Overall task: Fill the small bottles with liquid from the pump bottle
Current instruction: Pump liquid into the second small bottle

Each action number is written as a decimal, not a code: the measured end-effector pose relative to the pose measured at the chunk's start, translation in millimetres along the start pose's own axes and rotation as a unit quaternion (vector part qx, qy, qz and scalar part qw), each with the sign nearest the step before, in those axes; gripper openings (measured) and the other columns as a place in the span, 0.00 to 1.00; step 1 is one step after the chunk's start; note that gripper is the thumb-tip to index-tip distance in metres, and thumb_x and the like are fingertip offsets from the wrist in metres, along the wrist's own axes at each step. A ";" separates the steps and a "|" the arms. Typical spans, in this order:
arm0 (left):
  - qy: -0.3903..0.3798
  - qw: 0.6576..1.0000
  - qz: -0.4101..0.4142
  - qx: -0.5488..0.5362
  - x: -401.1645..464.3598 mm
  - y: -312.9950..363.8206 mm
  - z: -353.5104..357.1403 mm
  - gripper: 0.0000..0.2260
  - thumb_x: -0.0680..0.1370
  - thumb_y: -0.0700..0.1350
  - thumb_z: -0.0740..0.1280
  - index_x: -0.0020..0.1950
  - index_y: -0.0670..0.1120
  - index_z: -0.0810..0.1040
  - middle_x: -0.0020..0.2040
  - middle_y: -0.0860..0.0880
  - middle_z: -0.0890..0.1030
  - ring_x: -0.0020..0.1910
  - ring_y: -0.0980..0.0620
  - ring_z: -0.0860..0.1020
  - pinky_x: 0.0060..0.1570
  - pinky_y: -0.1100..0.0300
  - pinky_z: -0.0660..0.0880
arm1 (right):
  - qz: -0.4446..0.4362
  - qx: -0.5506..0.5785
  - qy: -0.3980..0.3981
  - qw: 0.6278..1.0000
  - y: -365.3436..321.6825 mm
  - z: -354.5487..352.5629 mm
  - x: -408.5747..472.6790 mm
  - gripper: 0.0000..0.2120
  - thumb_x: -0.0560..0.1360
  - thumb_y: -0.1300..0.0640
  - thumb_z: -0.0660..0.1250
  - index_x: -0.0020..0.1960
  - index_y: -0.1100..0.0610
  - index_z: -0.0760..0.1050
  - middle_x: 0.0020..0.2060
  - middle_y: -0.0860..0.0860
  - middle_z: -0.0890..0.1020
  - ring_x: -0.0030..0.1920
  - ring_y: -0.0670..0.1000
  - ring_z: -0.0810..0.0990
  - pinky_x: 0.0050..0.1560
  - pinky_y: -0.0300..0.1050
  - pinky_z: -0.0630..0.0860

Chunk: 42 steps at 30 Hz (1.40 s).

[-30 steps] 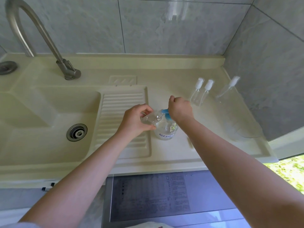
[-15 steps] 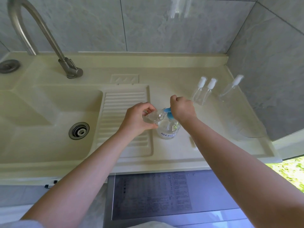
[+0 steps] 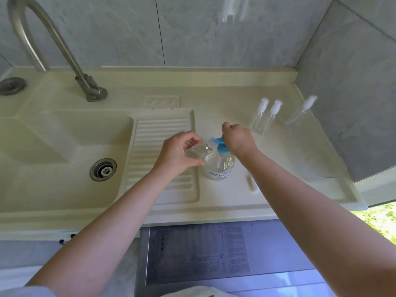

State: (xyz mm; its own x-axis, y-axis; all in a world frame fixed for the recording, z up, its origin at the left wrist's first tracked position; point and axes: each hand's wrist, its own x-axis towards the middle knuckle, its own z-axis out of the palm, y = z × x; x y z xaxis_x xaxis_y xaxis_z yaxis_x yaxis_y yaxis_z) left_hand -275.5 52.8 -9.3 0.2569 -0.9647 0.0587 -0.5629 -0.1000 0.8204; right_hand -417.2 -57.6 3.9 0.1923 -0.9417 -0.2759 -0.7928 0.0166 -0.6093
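While the left hand (image 3: pixel 179 154) curls its fingers and thumb round a small clear bottle (image 3: pixel 198 150), tilted with its mouth up against the blue spout, the right hand (image 3: pixel 239 139) sits just beside it on top of the blue pump head (image 3: pixel 220 146), fingers bent over the plunger. Whether the spout actually sits inside the neck is too small to tell, and that is the likely trouble: the opening looks narrow, so a slight drift of the left hand would probably send the liquid down the outside. A hard press could also splash, and smooth wet plastic would likely slip in the grip. Directly below both hands, the pump bottle (image 3: pixel 219 167) stands upright on the counter, round-bodied, transparent, with a printed label low on its front. Under the left hand runs the ribbed draining board (image 3: pixel 165 133), moulded in the same glossy cream material as the sink (image 3: pixel 53 146). Beyond the right hand, well apart from it, three slim clear bottles with white caps wait: a pair (image 3: pixel 264 120) touching or nearly so, and a third bottle (image 3: pixel 300 114) nearer the grey tiled wall (image 3: pixel 353 82).
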 end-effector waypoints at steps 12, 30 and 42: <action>0.009 1.000 0.002 -0.006 -2.2 -1.4 1.2 0.22 0.58 0.39 0.83 0.47 0.51 0.80 0.47 0.53 0.82 0.44 0.57 0.79 0.45 0.75 0.71 | 0.037 0.036 -0.016 0.999 -0.3 -2.4 1.8 0.24 0.78 0.43 0.51 0.47 0.59 0.78 0.47 0.60 0.81 0.47 0.62 0.81 0.56 0.52 0.78; 0.016 1.000 0.007 0.011 -4.0 0.7 1.1 0.22 0.57 0.40 0.83 0.45 0.53 0.80 0.47 0.52 0.82 0.43 0.60 0.78 0.43 0.76 0.70 | 0.028 -0.003 -0.012 1.000 0.5 -0.8 2.8 0.30 0.79 0.35 0.46 0.45 0.57 0.76 0.47 0.59 0.81 0.48 0.62 0.81 0.57 0.50 0.76; 0.024 1.000 0.004 0.019 -4.7 0.1 4.4 0.21 0.57 0.39 0.83 0.46 0.49 0.81 0.46 0.51 0.82 0.42 0.58 0.78 0.42 0.76 0.70 | 0.027 -0.005 0.011 1.000 -0.6 3.7 -1.1 0.26 0.84 0.45 0.45 0.55 0.62 0.75 0.52 0.63 0.79 0.55 0.63 0.77 0.51 0.50 0.69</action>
State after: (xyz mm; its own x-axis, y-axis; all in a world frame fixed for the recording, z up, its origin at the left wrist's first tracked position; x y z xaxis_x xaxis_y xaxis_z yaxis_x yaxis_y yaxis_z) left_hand -280.2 56.3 -11.9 0.2891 -0.9527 0.0936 -0.5949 -0.1021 0.7973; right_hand -414.8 -55.3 1.8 0.1359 -0.9468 -0.2917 -0.8071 0.0649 -0.5868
